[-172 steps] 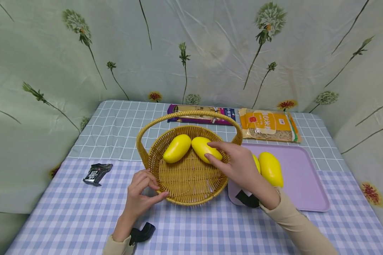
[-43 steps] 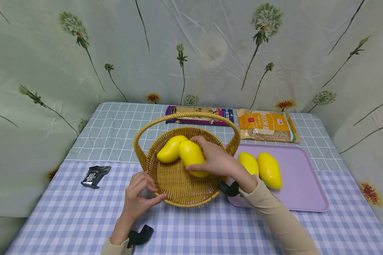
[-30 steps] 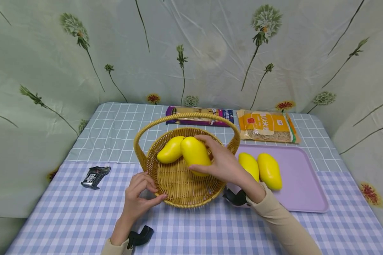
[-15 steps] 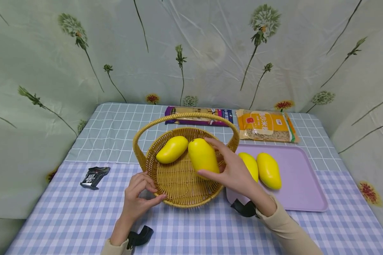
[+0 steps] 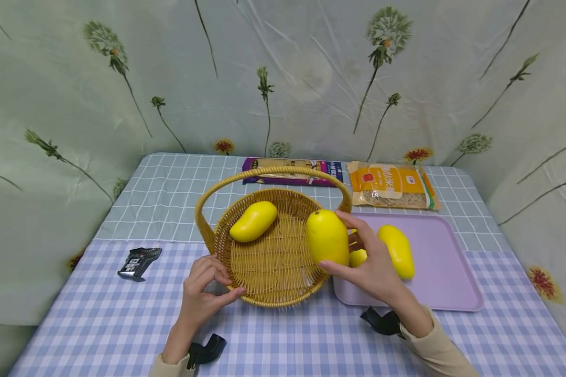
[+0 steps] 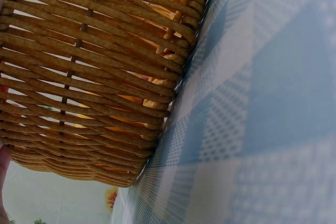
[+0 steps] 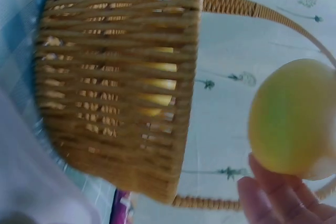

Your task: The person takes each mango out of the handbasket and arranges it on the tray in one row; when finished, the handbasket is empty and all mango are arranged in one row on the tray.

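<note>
A smooth yellow mango (image 5: pixel 327 238) is in the air over the right side of a wicker basket, and the wrist view shows a gap between it and the rim. The person's right hand (image 5: pixel 374 267) grips it from the side, between thumb and fingertips. That hold looks the weak point: the skin appears slick and rounded, so a loose pinch could let the fruit slip and drop onto the rim, the table or the tray.

The wicker basket (image 5: pixel 273 267) stands upright, its tall handle arching overhead. The handle's right foot is near the held fruit; a careless sideways move could knock against it and jolt the basket. The left hand (image 5: pixel 207 285) holds the near-left rim with bent fingers and thumb; if it eased off, such a knock could shift the basket. A second mango (image 5: pixel 253 222) lies inside, at the back left, and could roll.

To the right, a lilac tray (image 5: pixel 445 272) bears two more mangoes (image 5: pixel 397 251), one partly hidden behind the right hand. Fruit lowered there blindly could bump them.
</note>
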### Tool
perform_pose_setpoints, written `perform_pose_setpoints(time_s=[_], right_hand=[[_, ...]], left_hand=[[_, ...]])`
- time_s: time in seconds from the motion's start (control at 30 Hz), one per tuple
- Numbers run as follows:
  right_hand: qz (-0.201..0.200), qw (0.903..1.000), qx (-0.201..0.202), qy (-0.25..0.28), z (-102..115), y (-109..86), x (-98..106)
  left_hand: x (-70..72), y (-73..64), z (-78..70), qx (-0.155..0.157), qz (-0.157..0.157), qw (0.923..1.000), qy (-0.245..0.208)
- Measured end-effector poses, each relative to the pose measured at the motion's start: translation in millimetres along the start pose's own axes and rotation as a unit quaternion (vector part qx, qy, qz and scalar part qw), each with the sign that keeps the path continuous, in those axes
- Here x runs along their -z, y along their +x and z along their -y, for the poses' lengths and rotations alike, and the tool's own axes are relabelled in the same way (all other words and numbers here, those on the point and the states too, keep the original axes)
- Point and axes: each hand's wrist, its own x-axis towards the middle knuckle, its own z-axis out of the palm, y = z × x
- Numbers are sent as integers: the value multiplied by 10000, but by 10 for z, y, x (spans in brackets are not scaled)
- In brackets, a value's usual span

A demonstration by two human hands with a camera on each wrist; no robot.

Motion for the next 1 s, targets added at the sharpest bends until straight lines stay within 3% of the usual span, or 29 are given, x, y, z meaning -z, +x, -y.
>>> perform_pose_setpoints(time_s=[0.2, 0.33, 0.57, 0.83, 0.9, 1.0], right_hand=[[-485, 9986, 172, 143, 126, -44, 158], [-749, 9971, 9, 115, -45, -116, 275], [-1312, 9876, -857, -127, -354, -238, 515], [-1776, 9638, -1898, -592, -565, -331, 746], [-1860, 9592, -2015, -684, -656, -367, 798], [-1957, 9555, -2042, -838, -967, -472, 893]], left_hand=[[9, -1, -3, 43, -11, 10000, -25], [8, 0, -2, 48, -16, 10000, -32], [7, 3, -4, 58, 20, 10000, -35], [-2, -11, 23, -34, 4, 10000, -23], [2, -2, 12, -30, 1, 10000, -5], [2, -1, 16, -46, -19, 10000, -13]])
